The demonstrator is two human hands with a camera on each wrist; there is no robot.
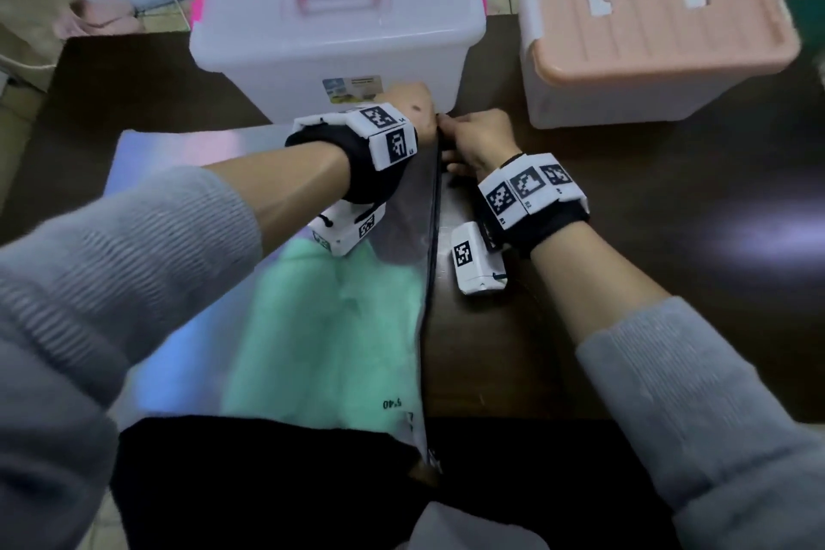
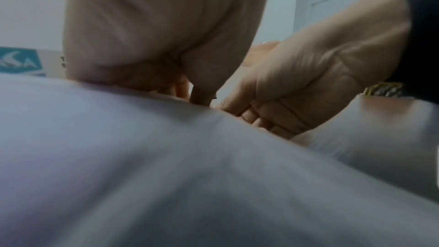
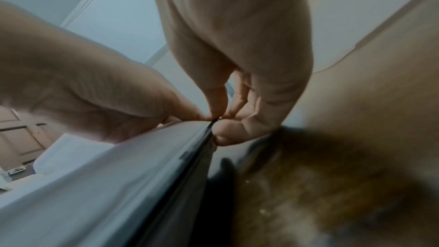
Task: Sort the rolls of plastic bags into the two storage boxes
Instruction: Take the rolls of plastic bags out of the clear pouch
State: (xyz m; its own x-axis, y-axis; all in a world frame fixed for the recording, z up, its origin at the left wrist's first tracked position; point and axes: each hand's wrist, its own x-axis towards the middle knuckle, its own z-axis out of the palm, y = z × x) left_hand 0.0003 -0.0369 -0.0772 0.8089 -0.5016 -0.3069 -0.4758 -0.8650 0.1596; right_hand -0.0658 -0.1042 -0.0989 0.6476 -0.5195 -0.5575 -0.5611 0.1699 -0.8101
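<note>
A large clear zip bag lies flat on the brown table, with pale green rolls of plastic bags showing through it. Its black zipper strip runs along the right edge. Both hands meet at the strip's far end. My left hand pinches the bag's corner from the left, and my right hand pinches the zipper end between thumb and fingers. In the right wrist view the right hand's fingertips close on the strip's tip beside the left hand. The bag looks zipped along its length.
Two closed storage boxes stand at the back of the table: a white box with pink handle and latches just beyond the hands, and a box with a pink lid and white handle to the right. The bag's near end overhangs my lap.
</note>
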